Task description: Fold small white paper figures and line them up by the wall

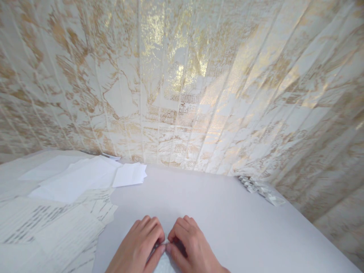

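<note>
Low in the middle of the head view, my left hand (pixel 142 242) and my right hand (pixel 192 242) face each other almost touching. Both are closed, thumb against curled fingers, pinching the tip of a whitish sheet of paper (pixel 165 263) between them. Only a narrow part of that paper shows; the rest is covered by my hands or lies below the frame. Beneath them is a pale table (pixel 227 227).
Printed sheets (pixel 57 227) overlap across the table's left side, with blank white sheets (pixel 74 178) and small white paper pieces (pixel 130 174) behind. At the back right lies a row of small folded paper pieces (pixel 261 190). A patterned curtain (pixel 182 83) hangs along the far edge.
</note>
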The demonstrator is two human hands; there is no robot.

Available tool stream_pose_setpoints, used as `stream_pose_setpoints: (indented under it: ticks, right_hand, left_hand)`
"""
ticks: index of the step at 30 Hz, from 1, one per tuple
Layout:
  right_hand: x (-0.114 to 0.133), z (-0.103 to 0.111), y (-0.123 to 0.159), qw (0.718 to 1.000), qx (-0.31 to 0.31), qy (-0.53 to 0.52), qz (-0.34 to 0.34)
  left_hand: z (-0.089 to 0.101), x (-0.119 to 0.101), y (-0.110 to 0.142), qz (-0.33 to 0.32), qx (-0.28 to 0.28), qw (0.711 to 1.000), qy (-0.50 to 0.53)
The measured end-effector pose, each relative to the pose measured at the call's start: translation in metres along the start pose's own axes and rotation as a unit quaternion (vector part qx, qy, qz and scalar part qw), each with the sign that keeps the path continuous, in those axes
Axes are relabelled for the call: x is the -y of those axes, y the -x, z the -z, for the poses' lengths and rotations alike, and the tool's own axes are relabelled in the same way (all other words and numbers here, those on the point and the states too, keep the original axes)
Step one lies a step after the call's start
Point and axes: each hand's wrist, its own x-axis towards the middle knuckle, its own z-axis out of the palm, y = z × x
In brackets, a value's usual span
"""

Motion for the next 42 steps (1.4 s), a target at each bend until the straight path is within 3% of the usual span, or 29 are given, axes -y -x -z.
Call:
stream_pose_setpoints:
  ticks: [9, 19, 30, 38, 42]
  right_hand:
    - [0.001, 0.001, 0.000, 1.000, 0.002, -0.015, -0.013]
    - [0.004, -0.001, 0.000, 0.997, -0.036, -0.021, -0.058]
    - [0.006, -0.003, -0.002, 0.996, -0.027, -0.001, -0.087]
    - [0.008, 0.001, -0.004, 0.997, 0.001, -0.015, -0.081]
    - [0.007, 0.007, -0.005, 0.996, 0.010, -0.041, -0.078]
  left_hand:
    - [0.012, -0.009, -0.005, 0.056, 0.054, 0.997, -0.016]
    - [0.018, -0.015, -0.008, 0.085, 0.067, 0.993, -0.046]
    - [0.004, -0.006, -0.005, 0.069, 0.015, 0.996, -0.056]
    - [0.012, -0.011, -0.008, 0.068, 0.029, 0.997, -0.017]
    - [0.014, -0.016, -0.008, 0.080, 0.004, 0.997, -0.018]
